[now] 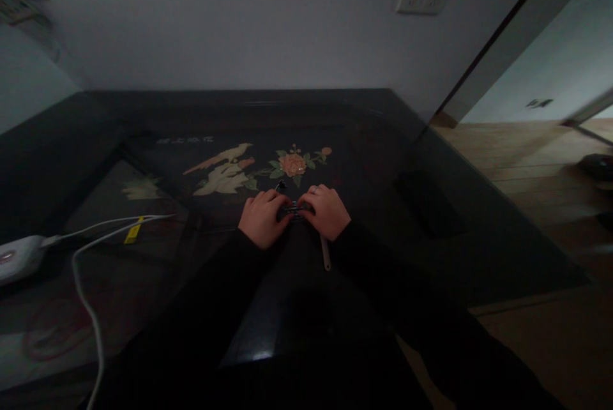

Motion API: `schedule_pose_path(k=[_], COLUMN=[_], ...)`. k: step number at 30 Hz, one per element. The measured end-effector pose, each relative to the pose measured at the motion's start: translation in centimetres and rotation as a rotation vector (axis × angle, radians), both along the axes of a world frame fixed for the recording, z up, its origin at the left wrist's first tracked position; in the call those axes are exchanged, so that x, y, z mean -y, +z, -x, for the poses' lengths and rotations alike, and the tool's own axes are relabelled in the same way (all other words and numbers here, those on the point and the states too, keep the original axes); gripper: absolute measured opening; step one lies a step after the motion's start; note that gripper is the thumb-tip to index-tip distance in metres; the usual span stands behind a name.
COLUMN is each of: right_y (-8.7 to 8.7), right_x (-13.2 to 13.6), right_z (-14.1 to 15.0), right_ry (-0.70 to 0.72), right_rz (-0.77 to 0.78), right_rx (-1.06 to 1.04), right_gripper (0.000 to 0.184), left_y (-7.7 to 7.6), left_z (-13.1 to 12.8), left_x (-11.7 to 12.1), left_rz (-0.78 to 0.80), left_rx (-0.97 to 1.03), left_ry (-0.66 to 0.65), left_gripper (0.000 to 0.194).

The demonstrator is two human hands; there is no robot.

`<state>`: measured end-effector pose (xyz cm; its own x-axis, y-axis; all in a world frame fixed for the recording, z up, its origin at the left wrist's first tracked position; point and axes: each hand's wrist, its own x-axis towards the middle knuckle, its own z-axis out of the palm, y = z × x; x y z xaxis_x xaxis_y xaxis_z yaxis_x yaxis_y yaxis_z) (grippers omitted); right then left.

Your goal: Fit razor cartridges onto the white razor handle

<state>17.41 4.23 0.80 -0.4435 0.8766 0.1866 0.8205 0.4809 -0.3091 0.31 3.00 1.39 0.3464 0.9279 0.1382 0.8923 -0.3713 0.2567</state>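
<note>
dark object [295, 209] over glossy tabletop [366, 161]; grey wall [230, 33] behind

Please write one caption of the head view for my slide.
Left hand and right hand pinch a small dark object near a flower design on a dark tabletop.

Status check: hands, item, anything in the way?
Left hand and right hand both gripping small dark object, details unclear. Possible obstruction: pale narrow strip, holed end, partly hidden by right hand.
</note>
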Motion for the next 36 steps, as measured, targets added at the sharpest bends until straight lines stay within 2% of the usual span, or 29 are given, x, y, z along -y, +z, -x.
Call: schedule_pose_path(k=[12, 21, 36], right_y=[0.01, 0.12, 0.0], right_x=[0.49, 0.46, 0.55], right_z=[0.54, 0.68, 0.88], right_ry=[-0.01, -0.015, -0.018], right_rz=[0.012, 0.043, 0.045], right_rx=[0.014, -0.006, -0.002], right_gripper=[0.014, 0.013, 0.01], left_y=[-0.22, -0.97, -0.91], left_z=[-0.07, 0.09, -0.05], left_x=[-0.09, -0.44, -0.48], left_rz=[0.042, 0.046, 0.072], left_rx=[0.021, 0.055, 0.087], left_ry=[0.013, 0.002, 0.001], left_gripper=[0.019, 0.019, 0.013])
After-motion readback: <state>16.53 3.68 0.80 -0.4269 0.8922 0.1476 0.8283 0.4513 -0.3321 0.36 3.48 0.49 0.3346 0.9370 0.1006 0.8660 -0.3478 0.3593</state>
